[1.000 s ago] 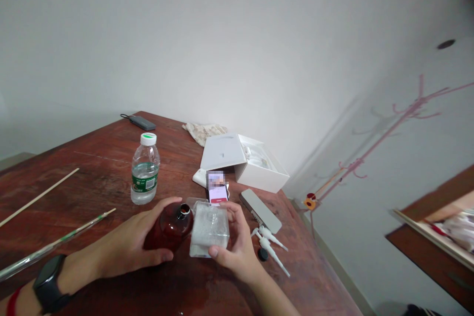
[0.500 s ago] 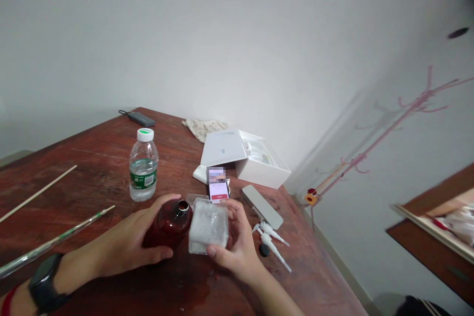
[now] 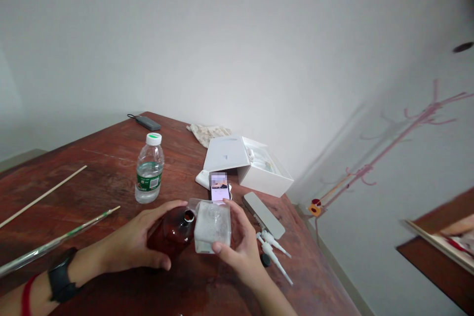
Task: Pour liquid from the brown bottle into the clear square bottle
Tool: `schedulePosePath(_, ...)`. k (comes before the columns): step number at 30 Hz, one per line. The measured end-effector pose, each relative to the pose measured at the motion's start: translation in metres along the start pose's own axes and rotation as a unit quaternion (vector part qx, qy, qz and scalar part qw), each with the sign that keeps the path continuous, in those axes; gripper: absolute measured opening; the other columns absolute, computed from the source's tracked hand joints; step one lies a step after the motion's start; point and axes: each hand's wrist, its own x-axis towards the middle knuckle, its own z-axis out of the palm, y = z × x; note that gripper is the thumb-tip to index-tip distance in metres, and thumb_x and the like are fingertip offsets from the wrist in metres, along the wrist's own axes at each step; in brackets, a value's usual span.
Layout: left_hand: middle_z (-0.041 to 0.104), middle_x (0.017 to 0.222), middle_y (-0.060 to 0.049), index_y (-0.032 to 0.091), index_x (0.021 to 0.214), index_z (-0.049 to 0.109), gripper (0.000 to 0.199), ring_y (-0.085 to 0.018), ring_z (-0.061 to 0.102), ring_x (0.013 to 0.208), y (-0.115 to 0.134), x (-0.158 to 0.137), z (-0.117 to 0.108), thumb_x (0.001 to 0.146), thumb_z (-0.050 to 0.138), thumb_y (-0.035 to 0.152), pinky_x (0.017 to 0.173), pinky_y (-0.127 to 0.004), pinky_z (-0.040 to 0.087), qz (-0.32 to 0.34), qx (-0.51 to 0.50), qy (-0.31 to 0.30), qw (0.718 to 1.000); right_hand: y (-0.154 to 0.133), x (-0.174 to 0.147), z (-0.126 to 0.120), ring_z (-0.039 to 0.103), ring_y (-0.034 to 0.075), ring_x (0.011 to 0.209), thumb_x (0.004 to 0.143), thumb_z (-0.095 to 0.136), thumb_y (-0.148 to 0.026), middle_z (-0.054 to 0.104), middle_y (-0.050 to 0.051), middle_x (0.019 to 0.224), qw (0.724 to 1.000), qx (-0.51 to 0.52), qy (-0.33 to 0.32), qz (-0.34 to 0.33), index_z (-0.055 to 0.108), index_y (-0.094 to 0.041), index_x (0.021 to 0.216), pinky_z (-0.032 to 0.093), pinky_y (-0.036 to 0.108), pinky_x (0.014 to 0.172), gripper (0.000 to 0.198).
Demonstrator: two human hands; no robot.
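Observation:
My left hand (image 3: 137, 237) curves round a dark brown bottle (image 3: 172, 232), thumb on the near side and fingers on the far side. The bottle has no cap, and its narrow mouth faces up. My right hand (image 3: 242, 252) grips a clear, square-sided container (image 3: 212, 222) just right of the bottle, with the thumb at its near edge and fingers behind. Its walls look frosty or wet, so I cannot make out what is inside. A thin clear plastic piece shows behind the container, partly hidden. To the right of my right hand lie white pump heads (image 3: 274, 256) and a black cap (image 3: 264, 259).
On the wooden table (image 3: 111, 158) stands a water bottle (image 3: 148, 173). Two thin sticks, one wrapped (image 3: 66, 237), lie at left. Behind my hands are a phone (image 3: 219, 187), an open white box (image 3: 264, 177), a cloth (image 3: 209, 133) and a grey flat case (image 3: 264, 215).
The whole view has shifted slightly, so things appear a little lower and to the right. Both hands keep their hold on the bottle and the container. The phone screen shows a different picture.

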Motion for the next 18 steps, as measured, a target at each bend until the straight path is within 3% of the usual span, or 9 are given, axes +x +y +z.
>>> schedulePosePath(5,0.054,0.169,-0.016,0.031,0.171,0.037,0.118,-0.044,0.055,0.152,-0.001,0.001,0.003,0.078,0.083,0.087,0.128,-0.058,0.042,0.002,-0.051,-0.010,0.999,0.007,0.000,-0.010,0.066,0.044,0.140,0.070,0.102,-0.056,0.073,0.016,0.148,0.999,-0.035,-0.014,0.006,0.064,-0.028,0.152,0.048,0.062,0.122,0.095)
schedulePosePath(11,0.038,0.180,-0.015,0.032,0.180,0.016,0.118,-0.047,0.040,0.162,0.000,-0.003,0.005,0.090,0.080,0.075,0.132,-0.064,0.030,0.011,-0.065,-0.019,0.998,0.007,0.000,-0.014,0.068,0.047,0.139,0.073,0.098,-0.061,0.074,0.017,0.149,0.999,-0.048,-0.019,-0.009,0.064,-0.027,0.156,0.051,0.063,0.120,0.096)
schedulePosePath(18,0.039,0.180,-0.014,0.033,0.179,0.018,0.118,-0.045,0.041,0.161,0.004,-0.007,0.004,0.089,0.081,0.076,0.132,-0.063,0.031,-0.001,-0.076,-0.028,0.997,0.010,0.000,-0.013,0.067,0.047,0.140,0.074,0.096,-0.064,0.073,0.016,0.150,0.998,-0.062,-0.023,-0.014,0.063,-0.030,0.155,0.048,0.066,0.121,0.095)
